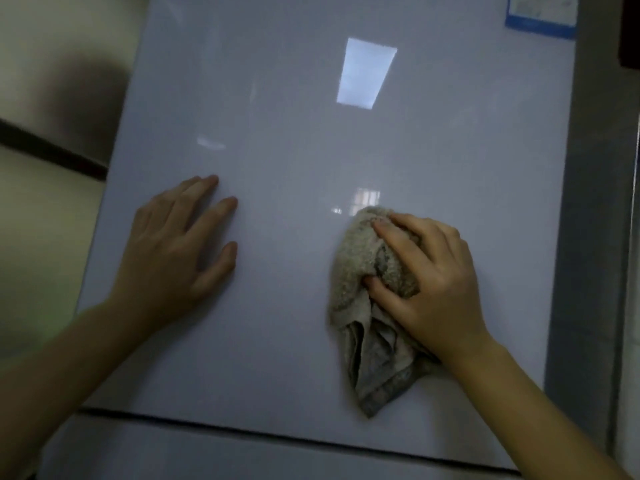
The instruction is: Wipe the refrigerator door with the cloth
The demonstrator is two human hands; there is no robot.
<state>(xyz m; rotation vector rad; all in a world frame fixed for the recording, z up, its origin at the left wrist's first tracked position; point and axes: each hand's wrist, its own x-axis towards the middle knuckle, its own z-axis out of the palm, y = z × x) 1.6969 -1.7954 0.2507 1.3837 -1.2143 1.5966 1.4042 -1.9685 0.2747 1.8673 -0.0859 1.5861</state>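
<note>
Mid-wipe: right hand [433, 282] grips bunched beige terry cloth [367, 306] against glossy white refrigerator door [294, 116], left hand [173, 251] splayed flat; next, sweep unwiped areas.

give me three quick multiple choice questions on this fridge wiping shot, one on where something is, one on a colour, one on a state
1. Where on the refrigerator door is the sticker?
A. upper right corner
B. lower left corner
C. dead centre

2. What colour is the cloth?
A. bright red
B. beige-grey
C. dark green

3. What is the left hand doing?
A. gripping the cloth
B. lying open and flat on the door
C. pulling a handle

Answers:
1. A, the blue-edged sticker sits at the door's top right.
2. B, the bunched cloth looks dull beige with grey patches.
3. B, its fingers are spread on the bare door, while the right hand presses the cloth.
</note>
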